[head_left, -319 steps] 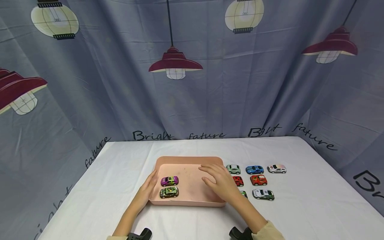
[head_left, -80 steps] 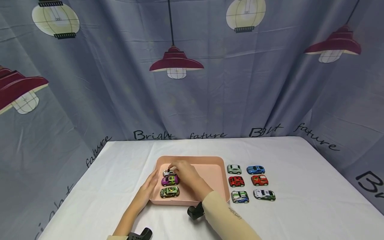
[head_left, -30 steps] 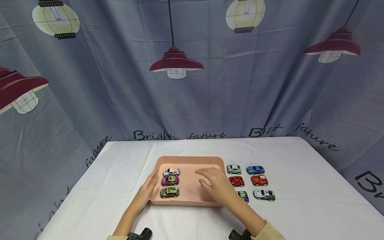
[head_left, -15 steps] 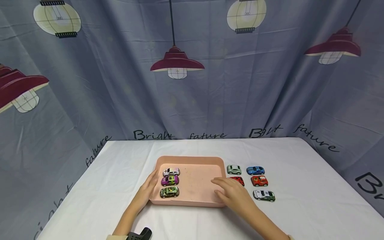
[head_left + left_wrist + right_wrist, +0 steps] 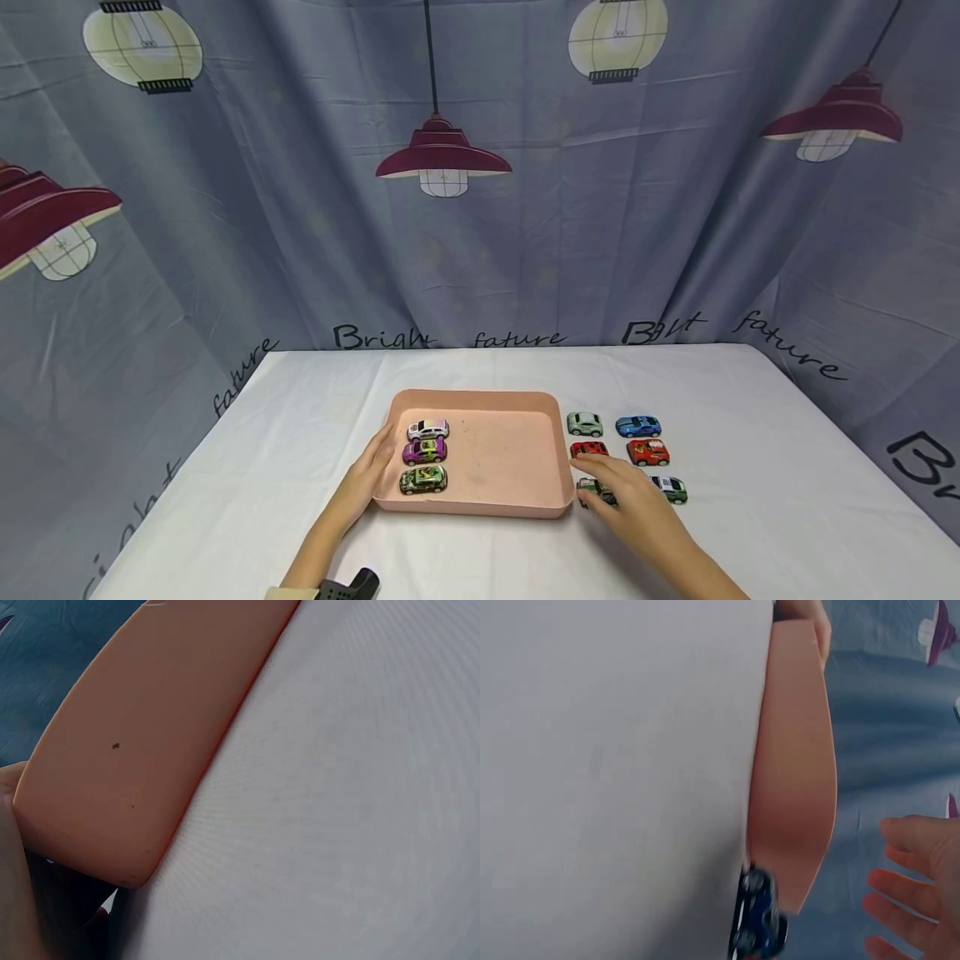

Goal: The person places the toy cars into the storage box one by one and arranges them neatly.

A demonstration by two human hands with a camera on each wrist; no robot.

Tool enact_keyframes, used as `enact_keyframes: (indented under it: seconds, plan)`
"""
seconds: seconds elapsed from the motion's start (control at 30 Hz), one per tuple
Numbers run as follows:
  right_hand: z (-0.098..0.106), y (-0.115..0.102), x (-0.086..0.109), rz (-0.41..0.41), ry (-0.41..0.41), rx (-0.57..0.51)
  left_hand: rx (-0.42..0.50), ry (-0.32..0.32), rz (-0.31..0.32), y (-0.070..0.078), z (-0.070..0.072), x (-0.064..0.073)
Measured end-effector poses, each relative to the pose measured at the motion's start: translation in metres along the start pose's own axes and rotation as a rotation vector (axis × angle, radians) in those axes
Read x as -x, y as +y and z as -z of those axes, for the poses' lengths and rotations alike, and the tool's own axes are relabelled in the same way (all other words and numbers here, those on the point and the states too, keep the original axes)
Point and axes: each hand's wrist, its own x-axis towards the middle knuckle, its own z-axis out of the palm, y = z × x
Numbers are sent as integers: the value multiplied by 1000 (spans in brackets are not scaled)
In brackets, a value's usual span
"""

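Note:
My left hand point(image 5: 367, 477) rests with straight fingers along the left side of a pink tray point(image 5: 517, 510). In the left wrist view that hand point(image 5: 13, 877) shows only at the edge, by the tray's corner. My right hand point(image 5: 633, 504) hovers with parted fingers over a dark-looking toy car point(image 5: 588, 485) just right of the tray, partly covering it. The right wrist view shows the right hand point(image 5: 919, 881) apart from that toy car point(image 5: 757, 915). Inside the tray's left half sit a white toy car point(image 5: 428, 429), a purple one and a green camouflage one.
Right of the tray stand a pale green car point(image 5: 585, 424), a blue car point(image 5: 638, 427), a red car point(image 5: 588, 450) and another red car point(image 5: 648, 452). A silver car point(image 5: 671, 490) is partly hidden behind the right hand. A white cloth point(image 5: 757, 500) covers the table.
The white car went from the far right into the tray, behind the purple car. Since then my right hand has moved right, from above the tray to the nearest front car. The left hand stays put.

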Motion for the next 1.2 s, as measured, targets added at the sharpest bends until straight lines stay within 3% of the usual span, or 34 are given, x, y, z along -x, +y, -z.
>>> enact_keyframes:
  seconds: [0.27,0.53,0.7,0.97,1.2]
  plan:
    - [9,30,7,-104,-31,8,4,4,3,-3,0,-1]
    - [13,63,19,-109,-39,-6,-3,2,-1,-1,0,0]
    - [13,79,25,-142,-101,6,-2,-1,4,0,1,0]
    - [6,92,31,-281,-287,-4,12,3,-3,0,1,-1]
    - [2,98,32,-324,-321,-64,12,0,-6,-1,1,0]
